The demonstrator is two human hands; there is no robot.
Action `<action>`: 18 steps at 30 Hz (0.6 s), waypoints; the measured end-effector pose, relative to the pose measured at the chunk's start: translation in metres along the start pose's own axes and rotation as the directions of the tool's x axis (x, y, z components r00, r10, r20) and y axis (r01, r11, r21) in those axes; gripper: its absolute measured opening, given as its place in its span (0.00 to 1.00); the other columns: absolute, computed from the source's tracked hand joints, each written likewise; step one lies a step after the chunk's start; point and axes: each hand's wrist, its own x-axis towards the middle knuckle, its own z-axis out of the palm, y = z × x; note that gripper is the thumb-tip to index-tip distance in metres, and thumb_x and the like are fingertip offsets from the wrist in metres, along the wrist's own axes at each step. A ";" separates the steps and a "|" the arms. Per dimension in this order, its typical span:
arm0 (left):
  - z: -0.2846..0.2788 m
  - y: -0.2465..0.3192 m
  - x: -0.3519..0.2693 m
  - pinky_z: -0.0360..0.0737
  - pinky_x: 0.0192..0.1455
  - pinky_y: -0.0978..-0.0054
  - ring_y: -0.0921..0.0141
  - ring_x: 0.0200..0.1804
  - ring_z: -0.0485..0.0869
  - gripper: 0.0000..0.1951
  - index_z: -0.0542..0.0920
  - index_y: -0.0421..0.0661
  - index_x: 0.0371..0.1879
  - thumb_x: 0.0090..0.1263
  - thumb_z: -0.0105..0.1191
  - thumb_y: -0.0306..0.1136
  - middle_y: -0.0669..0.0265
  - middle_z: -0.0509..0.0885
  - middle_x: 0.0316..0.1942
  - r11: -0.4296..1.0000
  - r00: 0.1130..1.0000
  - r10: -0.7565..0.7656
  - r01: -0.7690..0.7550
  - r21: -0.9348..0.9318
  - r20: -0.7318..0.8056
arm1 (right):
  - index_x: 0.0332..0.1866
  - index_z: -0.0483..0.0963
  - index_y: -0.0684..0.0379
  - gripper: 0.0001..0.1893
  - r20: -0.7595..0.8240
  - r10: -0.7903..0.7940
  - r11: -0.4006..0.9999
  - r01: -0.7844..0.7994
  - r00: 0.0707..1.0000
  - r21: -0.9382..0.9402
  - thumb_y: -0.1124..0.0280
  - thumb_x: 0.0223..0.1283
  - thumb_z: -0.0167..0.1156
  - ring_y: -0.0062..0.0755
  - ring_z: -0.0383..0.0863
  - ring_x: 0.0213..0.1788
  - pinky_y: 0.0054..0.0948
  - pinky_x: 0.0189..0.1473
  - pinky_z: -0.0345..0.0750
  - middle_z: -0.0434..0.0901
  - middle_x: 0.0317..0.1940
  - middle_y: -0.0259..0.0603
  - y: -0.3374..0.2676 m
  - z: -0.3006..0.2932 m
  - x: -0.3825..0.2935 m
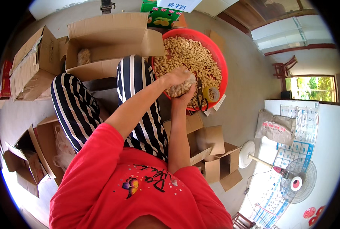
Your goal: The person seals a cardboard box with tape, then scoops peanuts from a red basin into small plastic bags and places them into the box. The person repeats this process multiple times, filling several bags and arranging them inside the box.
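A clear plastic bag of peanuts is held between both hands at the near left part of a red plastic basket. My left hand grips its upper end, with fingers partly hidden by the plastic. Around its lower right side curves my right hand. Unshelled peanuts fill much of the basket. Black-handled scissors and a roll of yellowish tape lie at the basket's near right side, close to my right hand.
Left of the basket stands an open cardboard box holding a bag of peanuts. More open boxes stand below the basket and at the lower left. A green carton is behind it; a standing fan is at right.
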 end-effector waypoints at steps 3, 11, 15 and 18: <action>0.007 -0.012 0.008 0.67 0.66 0.63 0.57 0.67 0.69 0.28 0.65 0.35 0.66 0.76 0.41 0.45 0.51 0.68 0.67 1.000 0.996 0.031 -0.031 -0.001 -0.084 | 0.63 0.68 0.54 0.27 -0.044 -0.042 0.999 0.041 0.998 -0.022 0.48 0.66 0.52 0.37 0.74 0.60 0.40 0.61 0.72 0.73 0.59 0.38 0.001 0.004 -0.002; -0.002 -0.016 0.012 0.72 0.51 0.67 0.65 0.47 0.75 0.20 0.70 0.39 0.58 0.75 0.44 0.41 0.57 0.78 0.48 0.997 0.998 0.059 -0.058 -0.048 0.026 | 0.64 0.67 0.55 0.29 -0.091 -0.008 0.998 0.014 0.996 0.066 0.46 0.66 0.52 0.39 0.74 0.60 0.39 0.59 0.74 0.73 0.59 0.39 0.007 0.000 -0.002; 0.005 -0.012 0.009 0.73 0.46 0.70 0.70 0.42 0.74 0.14 0.72 0.39 0.52 0.73 0.48 0.35 0.61 0.77 0.39 0.990 0.986 0.087 -0.101 -0.097 -0.141 | 0.63 0.68 0.54 0.26 -0.012 -0.015 0.993 0.016 1.000 0.119 0.47 0.68 0.50 0.36 0.75 0.60 0.40 0.60 0.73 0.74 0.59 0.36 0.013 0.000 -0.006; 0.003 -0.020 0.014 0.73 0.47 0.70 0.69 0.42 0.75 0.11 0.71 0.39 0.48 0.73 0.49 0.32 0.61 0.77 0.39 0.986 0.979 0.132 -0.145 -0.077 -0.157 | 0.62 0.69 0.54 0.25 -0.003 -0.003 0.990 0.003 1.000 0.140 0.48 0.69 0.49 0.36 0.76 0.58 0.38 0.59 0.74 0.76 0.57 0.37 0.015 0.013 -0.014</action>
